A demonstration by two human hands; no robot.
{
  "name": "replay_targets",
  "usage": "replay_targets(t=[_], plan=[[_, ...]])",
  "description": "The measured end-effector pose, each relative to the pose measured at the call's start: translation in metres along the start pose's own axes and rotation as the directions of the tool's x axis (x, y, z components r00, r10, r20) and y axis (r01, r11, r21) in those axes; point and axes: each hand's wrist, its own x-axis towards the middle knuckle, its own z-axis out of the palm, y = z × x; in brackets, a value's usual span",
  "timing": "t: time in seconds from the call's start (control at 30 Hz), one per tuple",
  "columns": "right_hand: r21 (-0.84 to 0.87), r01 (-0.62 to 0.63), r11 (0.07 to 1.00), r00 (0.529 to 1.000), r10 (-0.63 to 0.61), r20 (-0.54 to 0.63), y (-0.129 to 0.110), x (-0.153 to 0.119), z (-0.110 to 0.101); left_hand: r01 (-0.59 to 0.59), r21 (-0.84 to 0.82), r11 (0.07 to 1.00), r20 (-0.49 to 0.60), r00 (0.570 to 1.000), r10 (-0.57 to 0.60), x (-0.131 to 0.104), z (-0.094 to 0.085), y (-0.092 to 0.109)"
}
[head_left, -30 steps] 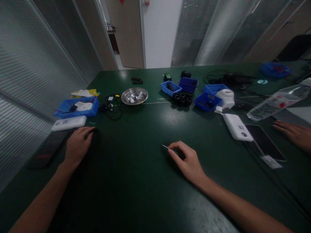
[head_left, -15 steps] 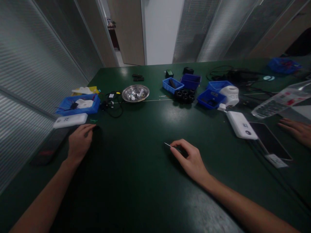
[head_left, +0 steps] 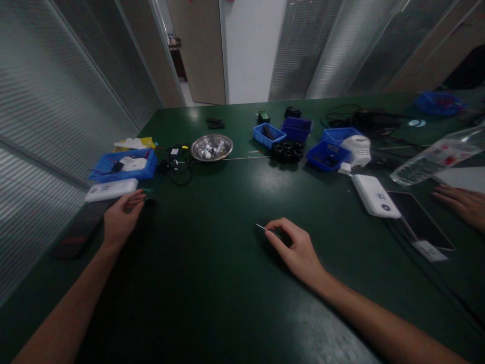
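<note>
My right hand (head_left: 296, 247) rests on the dark green table (head_left: 227, 283) with its fingers curled around a thin tool whose metal tip (head_left: 259, 226) sticks out to the left. My left hand (head_left: 122, 218) lies at the left, fingers loosely bent beside a small dark object (head_left: 150, 202) on the table; whether it touches that object is unclear. Just beyond the left hand lies a white power bank (head_left: 110, 189).
A blue tray (head_left: 122, 166), cables (head_left: 175, 164) and a steel bowl (head_left: 211, 147) sit at the far left. Blue bins (head_left: 295, 134) and black rings (head_left: 287, 150) stand mid-back. Another white power bank (head_left: 375, 195), a phone (head_left: 420, 220), a plastic bottle (head_left: 435, 156) and another person's hand (head_left: 462, 203) are at the right.
My left hand has lifted slightly and turned, uncovering the small dark object beside it. My right hand has stayed in place with the tool.
</note>
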Motion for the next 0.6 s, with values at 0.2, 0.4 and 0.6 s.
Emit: replay_targets(t=[0.2, 0.4, 0.6], plan=[[-0.002, 0.014, 1.000, 1.000, -0.014, 0.003, 0.000, 0.000, -0.001, -0.018, 0.017, 1.000, 0.049, 0.999, 0.017, -0.001, -0.002, 0.005], [-0.017, 0.018, 1.000, 1.000, -0.018, 0.001, -0.001, 0.000, -0.001, 0.004, 0.007, 1.000, 0.088, 0.996, -0.004, -0.002, -0.006, 0.010], [-0.006, 0.023, 1.000, 1.000, -0.023, 0.004, 0.000, 0.000, 0.000, 0.007, 0.088, 0.996, 0.034, 0.999, -0.010, -0.005, -0.005, 0.016]])
